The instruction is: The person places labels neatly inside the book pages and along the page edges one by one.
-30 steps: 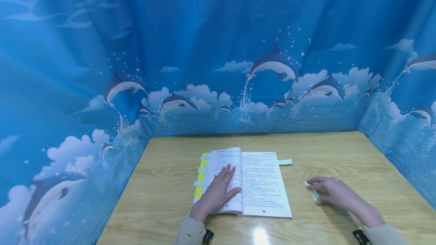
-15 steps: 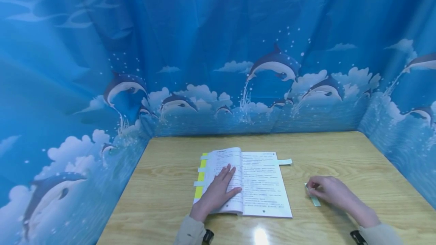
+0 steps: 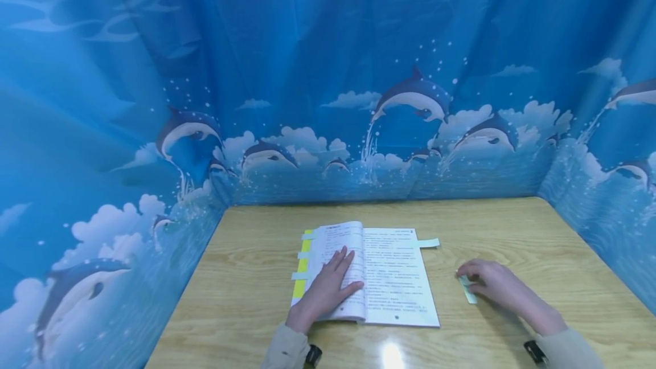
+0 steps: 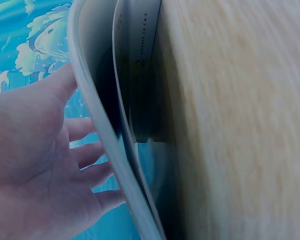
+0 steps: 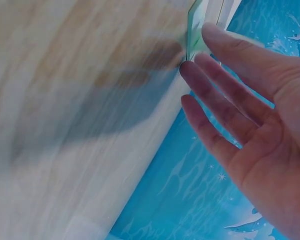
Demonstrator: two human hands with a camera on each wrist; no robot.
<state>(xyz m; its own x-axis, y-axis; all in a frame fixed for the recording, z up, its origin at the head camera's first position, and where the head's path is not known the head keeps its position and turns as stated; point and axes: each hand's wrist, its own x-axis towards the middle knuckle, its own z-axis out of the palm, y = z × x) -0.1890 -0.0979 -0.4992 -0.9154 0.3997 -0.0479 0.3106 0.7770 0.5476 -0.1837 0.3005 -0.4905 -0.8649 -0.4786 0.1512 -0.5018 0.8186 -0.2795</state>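
Observation:
An open book (image 3: 397, 283) lies on the wooden table. Spread over its left page is my left hand (image 3: 326, 289), fingers straight and pressing the paper down. In the left wrist view the book's page edges (image 4: 97, 110) curve up beside that hand. To the right of the book, my right hand (image 3: 497, 283) pinches a narrow pale green sticky note pad (image 3: 469, 295) between thumb and fingers. The right wrist view shows the pad (image 5: 194, 30) edge-on by the thumb tip; part of it is hidden behind the thumb.
One pale sticky tab (image 3: 429, 243) juts from the right page edge. Several more tabs (image 3: 299, 276) stick out on the left, over a yellow strip (image 3: 299, 288). A blue dolphin-print curtain (image 3: 318, 101) surrounds the table (image 3: 230, 300) at the back and sides.
My right hand has shifted slightly up and left, its fingers changing their hold along the sticky note pad, which moved a little with them. My left hand and the book stay put.

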